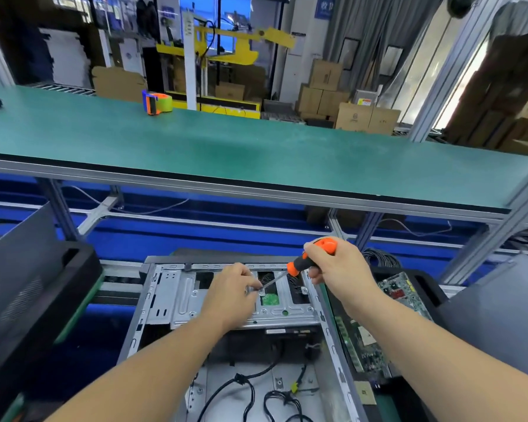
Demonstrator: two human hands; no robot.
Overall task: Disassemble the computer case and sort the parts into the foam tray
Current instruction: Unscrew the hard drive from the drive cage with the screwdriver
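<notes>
Head view:
Computer case [165,324]: lies open in the lower middle of the frame, its inside facing up, black cables [256,391] loose on its floor at the bottom edge.
Metal bracket [189,300]: a silver drive cage across the far end of the case, with a small green board [269,299] showing through one of its openings.
Right hand [339,263]: closed around the orange and black handle of a screwdriver [310,261], right of centre; the thin shaft slants down and left to the bracket.
Left hand [230,292]: rests on the bracket at centre, fingers curled and pinching at the screwdriver tip; what sits between them is too small to tell.
Circuit board [369,345]: a large green one lies just beside the right wall of the case, in a black foam tray [424,287] at lower right; a smaller board [398,286] lies farther back in the same tray.
Grey panel [19,269]: leans in a second black tray at the left edge.
Green surface [226,147]: a raised shelf across the middle of the frame, carrying a tape dispenser [156,102] at upper left.
</notes>
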